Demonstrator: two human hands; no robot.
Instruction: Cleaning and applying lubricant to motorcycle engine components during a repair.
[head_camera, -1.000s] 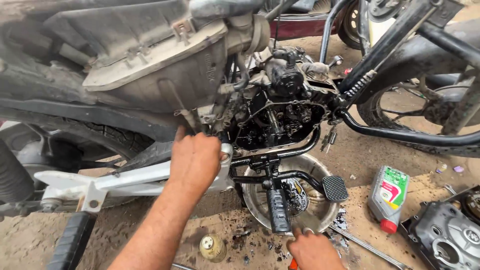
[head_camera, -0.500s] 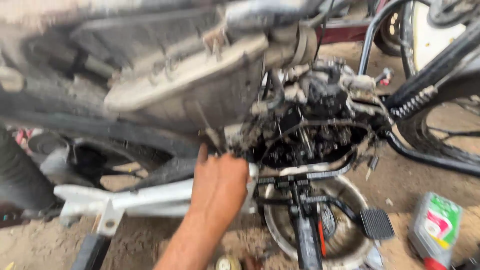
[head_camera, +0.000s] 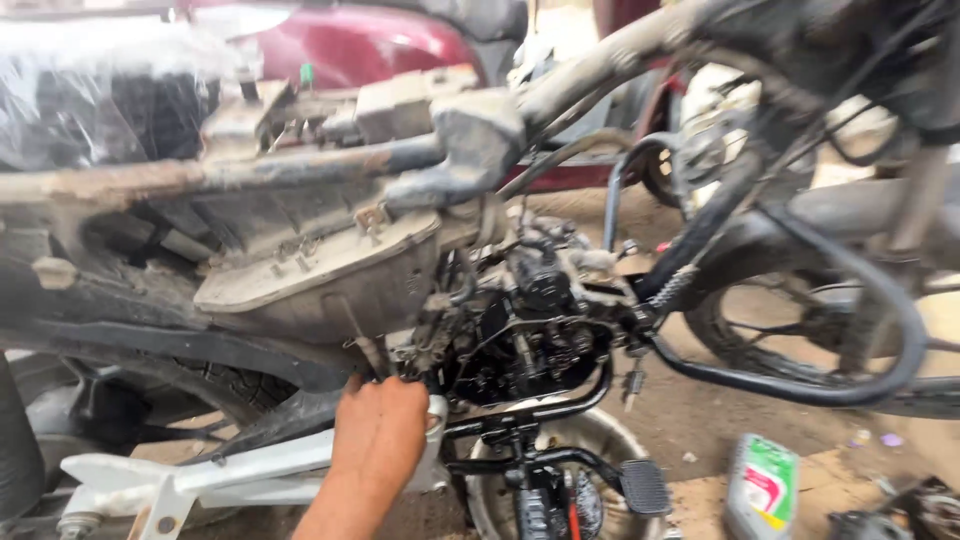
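My left hand (head_camera: 380, 440) reaches up under a stripped motorcycle, its back toward me. The curled fingers press against the left side of the black engine (head_camera: 530, 345), just below the dusty grey air box (head_camera: 330, 280). What the fingertips touch is hidden behind the hand. The hand lies over the front end of a white swing arm (head_camera: 230, 475). My right hand is out of the picture.
A round metal basin (head_camera: 600, 435) sits on the ground under the engine, behind a black foot pedal (head_camera: 645, 487). A grey oil bottle (head_camera: 762, 488) stands at the lower right. The front wheel (head_camera: 800, 330) is right, the rear tyre (head_camera: 250, 385) left, a maroon fuel tank (head_camera: 350, 45) behind.
The view has tilted upward, showing more of the frame and the maroon tank. My right hand dropped out of view below. My left hand stays at the engine's side.
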